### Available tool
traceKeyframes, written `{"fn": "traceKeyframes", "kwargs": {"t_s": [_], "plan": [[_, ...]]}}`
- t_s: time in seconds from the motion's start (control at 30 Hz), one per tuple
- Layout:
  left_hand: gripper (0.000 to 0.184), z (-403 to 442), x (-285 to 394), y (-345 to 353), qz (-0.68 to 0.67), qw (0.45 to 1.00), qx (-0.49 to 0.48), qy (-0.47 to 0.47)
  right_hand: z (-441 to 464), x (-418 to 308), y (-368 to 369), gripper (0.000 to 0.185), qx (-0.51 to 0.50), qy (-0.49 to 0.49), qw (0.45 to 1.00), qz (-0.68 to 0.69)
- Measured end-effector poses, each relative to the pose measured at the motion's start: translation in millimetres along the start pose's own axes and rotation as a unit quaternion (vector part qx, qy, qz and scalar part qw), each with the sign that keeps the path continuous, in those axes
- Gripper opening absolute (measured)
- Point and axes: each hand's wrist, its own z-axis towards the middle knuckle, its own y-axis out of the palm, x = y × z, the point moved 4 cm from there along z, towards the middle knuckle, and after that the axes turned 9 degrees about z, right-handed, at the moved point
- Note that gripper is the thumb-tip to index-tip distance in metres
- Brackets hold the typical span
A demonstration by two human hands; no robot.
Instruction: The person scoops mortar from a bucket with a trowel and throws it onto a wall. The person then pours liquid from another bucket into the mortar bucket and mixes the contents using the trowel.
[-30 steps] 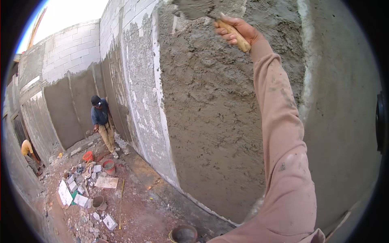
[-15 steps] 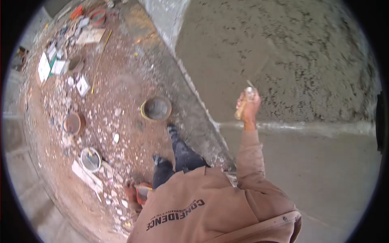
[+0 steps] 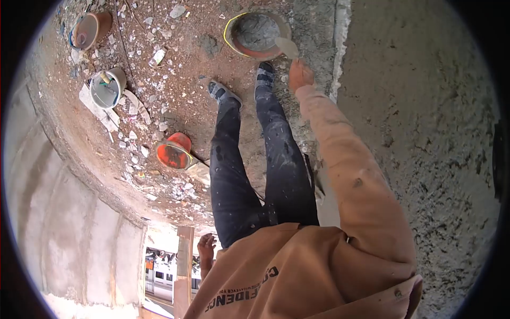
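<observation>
My right hand [image 3: 301, 75] is closed round the handle of a trowel [image 3: 287, 48], whose pale blade reaches over the right rim of a round mortar bucket [image 3: 257, 33]. Grey mortar shows inside that bucket, in front of my feet. Low beside my hip hangs my left hand [image 3: 206, 246], fingers apart and slightly curled, with nothing in it. Rough wet plaster covers the wall [image 3: 414, 90] to the right of my arm.
An orange-red bucket [image 3: 175, 151] lies left of my legs. Farther left stand a white bucket [image 3: 107, 89] with things in it and a brown bucket [image 3: 91, 31]. Rubble and a pale board [image 3: 98, 109] are scattered on the dirt floor.
My view has swung down from the wall to the ground. My right hand has come down from the plaster to the mortar bucket, still holding the trowel.
</observation>
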Motion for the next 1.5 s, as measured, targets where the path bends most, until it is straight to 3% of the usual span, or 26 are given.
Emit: {"fn": "traceKeyframes", "kwargs": {"t_s": [0.13,0.3,0.4,0.5,0.67,0.97,1.1,1.2,1.33,1.4,1.43,1.5], "plan": [[0.022,8.4,43.4,41.0,-0.048,0.994,-0.028,-0.094,107.2,-20.0,31.9,0.041,0.015,-0.037,0.99,-0.136],[0.021,70.3,92.6,59.8,-0.088,0.992,-0.009,-0.095,178.1,-22.4,144.7,0.055,-0.03,-0.119,0.979,-0.163],[0.021,91.5,106.1,61.0,-0.097,0.992,0.007,-0.081,160.4,-52.2,125.9,0.043,-0.148,0.014,0.987,0.054],[0.019,97.3,107.2,63.0,-0.099,0.991,-0.002,-0.09,160.8,-71.1,137.8,0.039,-0.216,0.051,0.964,0.147],[0.019,95.9,97.8,67.5,-0.127,0.984,-0.008,-0.122,189.5,-84.1,184.7,0.039,-0.126,0.018,0.954,0.27],[0.02,100.8,100.3,40.8,-0.126,0.991,-0.007,-0.038,118.2,-58.1,111.0,0.04,-0.012,-0.009,0.939,0.343],[0.018,88.0,115.0,17.6,-0.148,0.987,-0.025,0.054,61.0,-60.4,3.5,0.04,0.016,-0.009,0.927,0.375],[0.017,85.4,121.6,-0.7,-0.147,0.98,-0.045,0.123,2.2,-68.7,-122.0,0.04,0.007,-0.003,0.918,0.397],[0.014,106.2,143.1,-18.9,-0.136,0.966,-0.074,0.208,-83.3,-72.1,-292.1,0.039,0.082,-0.063,0.905,0.412],[0.006,96.2,185.0,-32.2,-0.062,0.939,-0.033,0.337,-133.2,-77.9,-396.9,0.043,0.093,-0.133,0.887,0.433],[0.006,186.4,183.3,-38.1,-0.039,0.917,-0.063,0.393,-153.8,-80.7,-438.4,0.045,0.139,-0.185,0.88,0.414],[0.006,153.6,255.0,-34.6,0.04,0.889,-0.001,0.456,-199.6,-81.7,-527.1,0.049,0.171,-0.266,0.889,0.331]]}}
